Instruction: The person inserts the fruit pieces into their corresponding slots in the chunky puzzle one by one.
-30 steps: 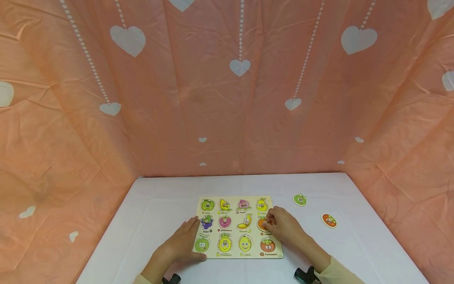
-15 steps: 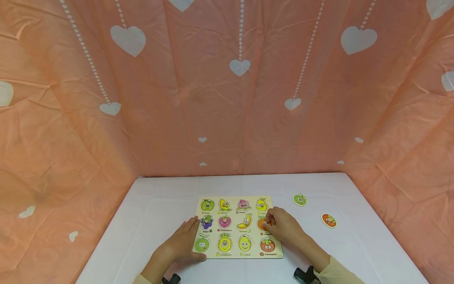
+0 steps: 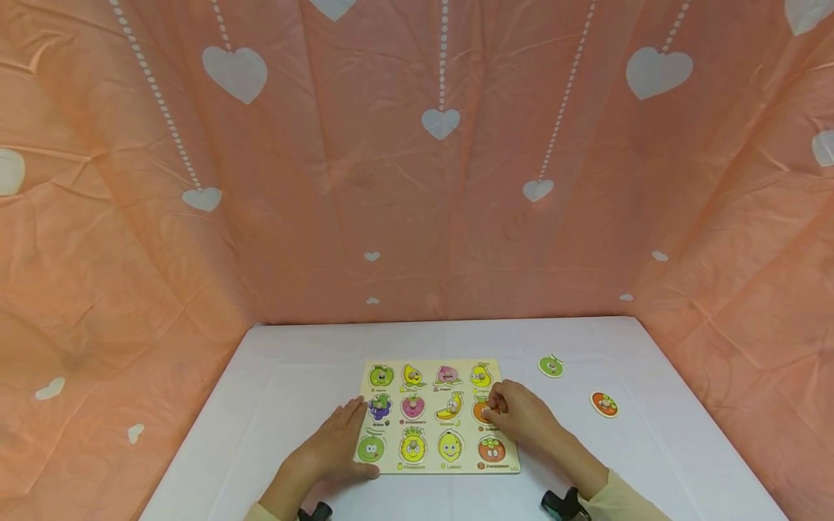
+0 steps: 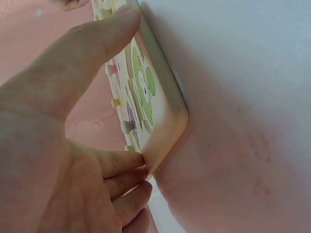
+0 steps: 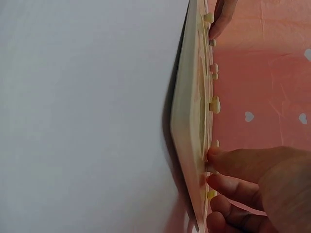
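Note:
A wooden fruit puzzle board (image 3: pixel 431 427) lies on the white table, with rows of cartoon fruit. My left hand (image 3: pixel 332 441) rests at its near left corner: in the left wrist view the thumb (image 4: pixel 109 39) lies on the front edge and the fingertips touch the left edge. At the board's right side my right hand (image 3: pixel 524 412) pinches the small knob of the orange puzzle piece (image 3: pixel 481 410), partly covered by the fingers. In the right wrist view the thumb (image 5: pixel 238 160) and forefinger meet at that knob. A printed persimmon (image 3: pixel 491 450) shows just in front of the hand.
Two loose puzzle pieces lie right of the board: a green round one (image 3: pixel 550 367) and a red-orange one (image 3: pixel 604 405). Several knobs (image 5: pixel 215 105) stick up from the board. A pink cloth (image 3: pixel 417 217) with hearts closes off the back and sides.

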The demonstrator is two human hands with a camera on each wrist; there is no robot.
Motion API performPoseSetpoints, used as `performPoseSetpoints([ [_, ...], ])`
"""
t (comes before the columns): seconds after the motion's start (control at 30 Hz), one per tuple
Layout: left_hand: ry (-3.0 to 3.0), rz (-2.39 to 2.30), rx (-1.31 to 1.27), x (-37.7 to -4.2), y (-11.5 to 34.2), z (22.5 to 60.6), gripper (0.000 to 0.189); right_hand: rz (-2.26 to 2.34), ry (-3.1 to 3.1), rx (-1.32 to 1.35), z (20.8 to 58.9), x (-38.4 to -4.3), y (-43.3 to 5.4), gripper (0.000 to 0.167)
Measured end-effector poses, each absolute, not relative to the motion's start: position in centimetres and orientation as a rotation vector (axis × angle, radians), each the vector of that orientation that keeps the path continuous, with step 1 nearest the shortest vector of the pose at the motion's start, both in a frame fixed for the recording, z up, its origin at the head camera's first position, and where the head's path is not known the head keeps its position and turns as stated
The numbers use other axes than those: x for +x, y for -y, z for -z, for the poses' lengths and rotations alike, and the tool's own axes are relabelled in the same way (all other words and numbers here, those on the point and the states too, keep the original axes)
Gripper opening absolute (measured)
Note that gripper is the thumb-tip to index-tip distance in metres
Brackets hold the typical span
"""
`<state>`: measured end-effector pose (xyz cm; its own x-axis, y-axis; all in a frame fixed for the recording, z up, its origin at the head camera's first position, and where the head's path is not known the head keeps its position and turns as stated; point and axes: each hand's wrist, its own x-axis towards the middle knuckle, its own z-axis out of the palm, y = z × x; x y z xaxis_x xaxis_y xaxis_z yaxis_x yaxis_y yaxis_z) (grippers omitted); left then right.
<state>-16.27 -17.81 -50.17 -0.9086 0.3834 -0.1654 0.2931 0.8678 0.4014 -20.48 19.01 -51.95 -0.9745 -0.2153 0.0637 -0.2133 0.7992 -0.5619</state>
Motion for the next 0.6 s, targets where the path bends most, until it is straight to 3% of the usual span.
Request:
performPoseSetpoints([
  [0.6,-2.788,-0.591,0.492,-16.0,17.8,49.9,0.120,0.979,-3.044,-0.242,51.0,-21.1,-22.0,0.021],
])
